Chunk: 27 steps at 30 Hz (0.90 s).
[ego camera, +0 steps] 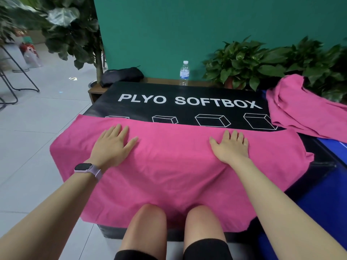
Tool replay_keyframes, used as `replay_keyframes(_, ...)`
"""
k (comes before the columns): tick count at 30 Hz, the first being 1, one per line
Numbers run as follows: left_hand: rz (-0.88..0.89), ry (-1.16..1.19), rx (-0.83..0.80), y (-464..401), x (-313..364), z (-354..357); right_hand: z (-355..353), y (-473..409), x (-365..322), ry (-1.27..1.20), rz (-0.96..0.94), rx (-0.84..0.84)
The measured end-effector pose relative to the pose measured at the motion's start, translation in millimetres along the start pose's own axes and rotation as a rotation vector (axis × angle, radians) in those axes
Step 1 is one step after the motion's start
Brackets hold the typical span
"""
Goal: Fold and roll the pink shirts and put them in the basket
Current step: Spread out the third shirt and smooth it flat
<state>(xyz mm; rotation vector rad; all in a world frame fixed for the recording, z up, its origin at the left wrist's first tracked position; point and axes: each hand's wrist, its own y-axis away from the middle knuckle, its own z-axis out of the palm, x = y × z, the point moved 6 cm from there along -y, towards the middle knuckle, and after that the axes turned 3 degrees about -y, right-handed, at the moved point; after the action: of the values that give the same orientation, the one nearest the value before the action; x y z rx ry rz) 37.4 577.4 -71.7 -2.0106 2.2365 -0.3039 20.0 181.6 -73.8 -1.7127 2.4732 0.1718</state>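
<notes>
I see pink shirt (pixel 169 166) spread over black surface (pixel 187 94), long axis 9-to-3 | left hand (pixel 112 145), right hand (pixel 231 147) flat on it, fingers straight, gripping nothing | far edge at 12, equally near both | second shirt (pixel 300 109) at 2 | basket not visible

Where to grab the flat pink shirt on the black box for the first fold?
Likely the flat pink shirt's left edge, coming from the left: it overhangs the black foam box, so fingers can get under. Left hand and right hand lie flat on it.
</notes>
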Motion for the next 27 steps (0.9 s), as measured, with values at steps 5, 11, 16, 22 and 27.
replay_keyframes(5,-0.031,0.028,-0.19,14,-8,3,-5,6,27,0.017,-0.082,-0.073)
replay_keyframes(11,-0.234,-0.111,-0.226,-3,30,-13,-11,-11,23,0.046,-0.117,-0.092)
replay_keyframes(16,-0.312,0.005,-0.219,-11,86,-4,-10,-15,30,0.024,-0.154,-0.07)
replay_keyframes(22,-0.336,0.003,-0.254,-29,81,4,-9,-39,37,0.02,-0.189,-0.099)
replay_keyframes(27,-0.351,-0.019,-0.266,-50,83,9,-7,-60,31,0.025,-0.194,-0.103)
